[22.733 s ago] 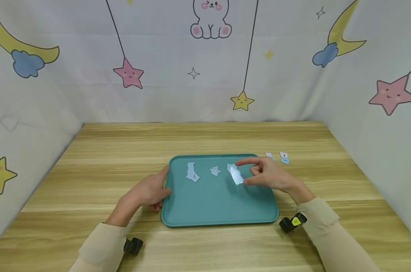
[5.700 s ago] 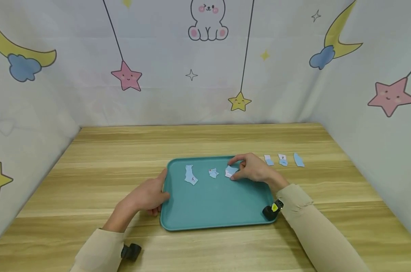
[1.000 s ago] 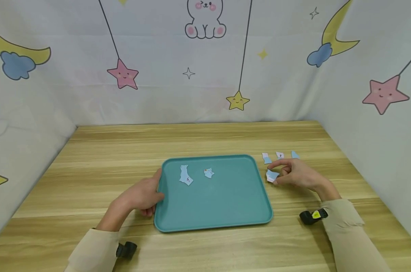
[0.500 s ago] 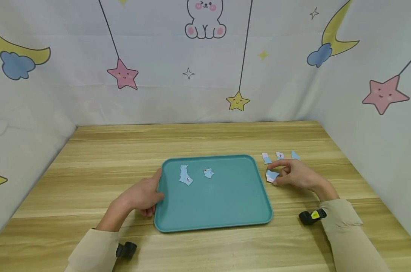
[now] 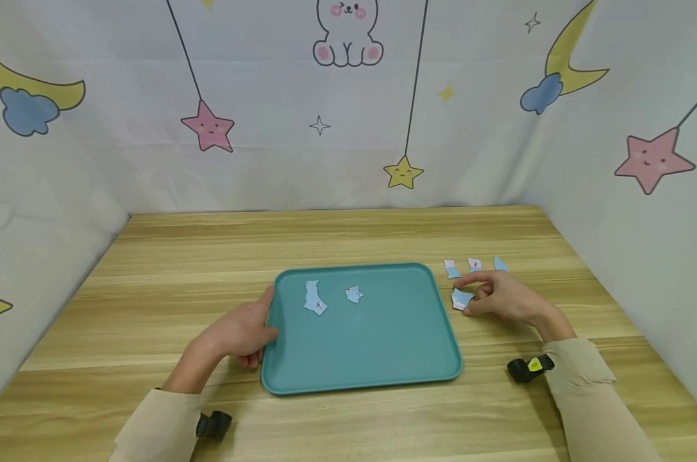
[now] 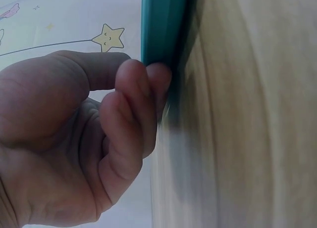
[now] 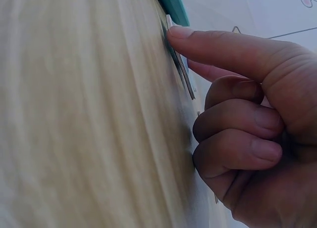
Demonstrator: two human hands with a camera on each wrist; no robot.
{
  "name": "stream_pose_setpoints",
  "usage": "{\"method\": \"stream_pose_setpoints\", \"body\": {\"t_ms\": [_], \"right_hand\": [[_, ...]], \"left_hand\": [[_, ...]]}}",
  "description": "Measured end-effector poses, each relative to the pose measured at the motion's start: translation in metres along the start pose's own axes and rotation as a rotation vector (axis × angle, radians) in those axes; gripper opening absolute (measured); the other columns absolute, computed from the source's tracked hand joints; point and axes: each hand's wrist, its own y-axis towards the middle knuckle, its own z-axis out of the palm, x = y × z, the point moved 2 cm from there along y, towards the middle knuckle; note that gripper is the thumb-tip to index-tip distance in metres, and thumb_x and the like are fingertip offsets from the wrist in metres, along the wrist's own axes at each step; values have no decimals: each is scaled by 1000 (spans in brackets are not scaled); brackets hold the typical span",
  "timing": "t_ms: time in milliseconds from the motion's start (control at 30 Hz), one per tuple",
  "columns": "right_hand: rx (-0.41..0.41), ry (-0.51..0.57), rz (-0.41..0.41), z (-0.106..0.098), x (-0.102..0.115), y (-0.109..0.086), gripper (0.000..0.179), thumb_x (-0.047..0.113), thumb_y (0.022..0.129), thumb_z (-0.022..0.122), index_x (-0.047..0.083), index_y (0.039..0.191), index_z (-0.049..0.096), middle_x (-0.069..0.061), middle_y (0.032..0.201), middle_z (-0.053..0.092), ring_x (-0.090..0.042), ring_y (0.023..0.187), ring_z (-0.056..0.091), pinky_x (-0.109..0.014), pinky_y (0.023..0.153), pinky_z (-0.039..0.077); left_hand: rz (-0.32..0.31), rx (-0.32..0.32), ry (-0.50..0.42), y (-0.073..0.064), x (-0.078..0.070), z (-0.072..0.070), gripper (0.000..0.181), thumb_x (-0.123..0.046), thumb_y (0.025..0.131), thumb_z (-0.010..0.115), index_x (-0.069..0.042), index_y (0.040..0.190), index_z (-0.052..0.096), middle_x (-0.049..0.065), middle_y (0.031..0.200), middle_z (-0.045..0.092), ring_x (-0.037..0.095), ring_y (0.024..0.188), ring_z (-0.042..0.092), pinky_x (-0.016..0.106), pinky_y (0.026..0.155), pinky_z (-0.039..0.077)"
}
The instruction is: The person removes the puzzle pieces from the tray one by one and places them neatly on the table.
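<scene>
In the head view my left hand [image 5: 241, 335] grips the left rim of a teal tray [image 5: 371, 340], thumb on the rim; the left wrist view shows its other fingers curled by the tray's edge [image 6: 161, 25]. Just right of the tray, my right hand [image 5: 506, 298] pinches an irregular flat piece [image 5: 461, 298], light blue and white, between thumb and index finger. The right wrist view shows this thin piece [image 7: 184, 72] tilted off the table along one side. A long curved piece [image 5: 314, 298] and a smaller jagged piece [image 5: 354, 294] lie on the tray.
Behind my right hand, a white-and-blue piece [image 5: 452, 269], a second printed piece [image 5: 474, 264] and a blue piece [image 5: 501, 264] lie in a row on the wooden table [image 5: 209, 244]. A patterned curtain [image 5: 267, 167] stands along the table's back and sides.
Since several seconds ago, my right hand has carried the pinched piece from the tray to the table on the right. A blue piece joined the row earlier. Over the last second, almost nothing moves.
</scene>
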Motion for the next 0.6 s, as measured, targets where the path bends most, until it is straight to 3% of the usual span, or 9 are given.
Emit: {"method": "stream_pose_setpoints", "body": {"t_ms": [600], "right_hand": [[-3,-12,-3,1,-2,1,57,14,90,82,-1,140,61,5,64,39,-6,49,29,-22,46,29]], "left_hand": [[12,-5,-2,0,-1,0,86,-3,100,51,9,165,-5,10,57,62,12,40,58,31,42,53]]}}
